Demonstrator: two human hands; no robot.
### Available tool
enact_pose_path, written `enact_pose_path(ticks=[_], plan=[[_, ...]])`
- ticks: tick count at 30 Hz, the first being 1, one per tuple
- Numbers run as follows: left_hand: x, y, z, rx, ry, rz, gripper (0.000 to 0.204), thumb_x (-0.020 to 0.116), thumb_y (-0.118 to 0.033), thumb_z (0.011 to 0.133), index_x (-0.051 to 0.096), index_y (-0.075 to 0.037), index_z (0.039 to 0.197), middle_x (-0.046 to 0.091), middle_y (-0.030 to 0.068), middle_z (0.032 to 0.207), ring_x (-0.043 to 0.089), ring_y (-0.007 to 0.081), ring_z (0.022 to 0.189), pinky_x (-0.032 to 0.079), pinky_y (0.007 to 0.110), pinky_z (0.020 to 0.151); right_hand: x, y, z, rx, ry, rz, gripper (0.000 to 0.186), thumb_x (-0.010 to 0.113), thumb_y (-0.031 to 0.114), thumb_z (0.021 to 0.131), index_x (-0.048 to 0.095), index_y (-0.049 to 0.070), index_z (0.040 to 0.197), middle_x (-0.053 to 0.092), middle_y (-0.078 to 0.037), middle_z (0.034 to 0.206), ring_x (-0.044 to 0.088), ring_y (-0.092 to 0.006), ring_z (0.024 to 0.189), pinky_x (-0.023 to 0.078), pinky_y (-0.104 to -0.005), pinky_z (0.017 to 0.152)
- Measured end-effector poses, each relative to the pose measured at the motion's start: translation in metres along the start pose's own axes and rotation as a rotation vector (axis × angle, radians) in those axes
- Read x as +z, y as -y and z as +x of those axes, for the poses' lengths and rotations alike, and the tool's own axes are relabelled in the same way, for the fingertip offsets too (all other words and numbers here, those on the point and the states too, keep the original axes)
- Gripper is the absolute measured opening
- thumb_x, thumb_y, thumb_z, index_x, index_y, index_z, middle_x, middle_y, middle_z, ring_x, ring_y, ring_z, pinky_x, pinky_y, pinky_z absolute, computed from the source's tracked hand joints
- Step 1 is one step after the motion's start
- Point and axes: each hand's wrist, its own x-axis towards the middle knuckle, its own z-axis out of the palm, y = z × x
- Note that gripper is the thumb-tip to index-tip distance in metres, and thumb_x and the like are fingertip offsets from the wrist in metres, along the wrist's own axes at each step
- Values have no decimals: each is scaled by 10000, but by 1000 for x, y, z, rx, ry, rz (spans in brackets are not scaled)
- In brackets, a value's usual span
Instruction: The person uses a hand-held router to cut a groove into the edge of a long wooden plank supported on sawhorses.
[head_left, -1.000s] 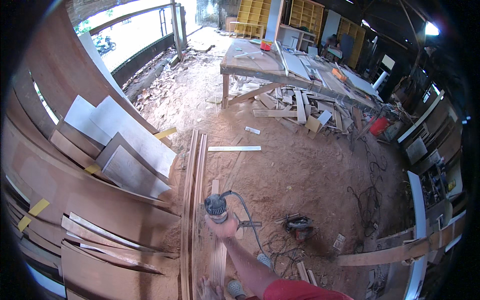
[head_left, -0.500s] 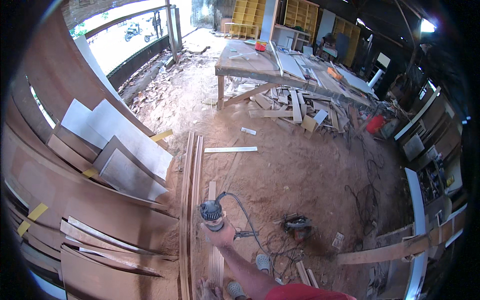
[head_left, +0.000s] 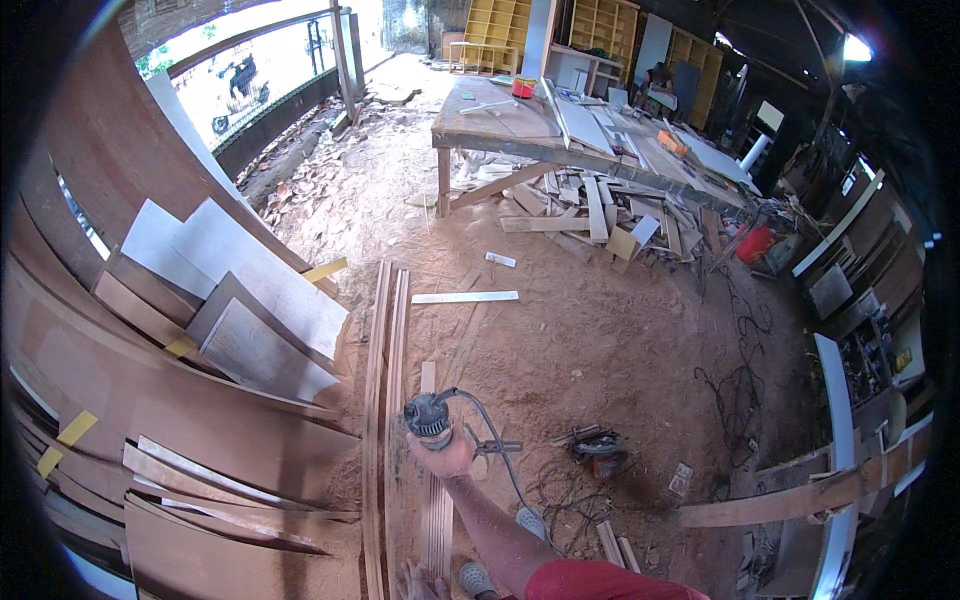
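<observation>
A dark corded power tool that looks like a router [head_left: 428, 416] stands on a narrow wooden board [head_left: 438, 525]. Wrapped round its body is my right hand [head_left: 447, 452], the arm reaching in from the lower right. Its black cord [head_left: 492, 430] loops over the top and down to the floor. At the lower edge my left hand [head_left: 422, 582] rests on the board with its fingers stretched out, partly cut off by the frame. Fine parallel lines run along the board between the hands. The tool's lower end is hidden behind my right hand.
Long wooden strips [head_left: 376, 400] lie just left of the board. A circular-saw-like tool [head_left: 602, 456] with tangled cords sits at right. Sheet panels [head_left: 265, 280] lean along the left. Ahead stands a large worktable [head_left: 500, 145] above scrap wood [head_left: 598, 212]. A person [head_left: 658, 80] is far back.
The router and my right hand have shifted very slightly away from me along the board. My left hand stays on the board. Outside, a motorbike appears in a different place.
</observation>
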Motion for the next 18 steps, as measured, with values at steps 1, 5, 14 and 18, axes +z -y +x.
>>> enact_pose_path(ticks=[1,5,14,18], plan=[[2,4,-1,-17,20,27,597,525,-423,1163,566,-9,1591,475,241,1739,315,440,1675,222,567,1377,3,1,2,0,2,4,607,1008,443,719,761,24,1081,824,-162,887,840,-346,846,662,-465,778],[5,3,0,-72,99,13,637,521,-430,1165,503,-9,1643,461,238,1750,315,436,1676,228,564,1375,6,-10,8,20,-27,-18,594,1009,437,717,772,26,1074,819,-177,930,821,-385,890,652,-490,800],[-5,-7,-4,-28,-28,-57,652,564,-412,1156,472,-5,1658,499,247,1717,373,446,1642,239,568,1372,16,-11,27,56,-52,-15,634,1019,457,691,784,21,1087,818,-225,956,820,-406,898,653,-496,801],[-17,-15,-2,82,-27,-6,639,582,-392,1151,479,-4,1648,497,252,1716,384,449,1635,254,562,1368,23,-21,29,65,-67,11,636,1020,494,679,795,16,1033,823,-224,930,828,-392,884,655,-493,797]])
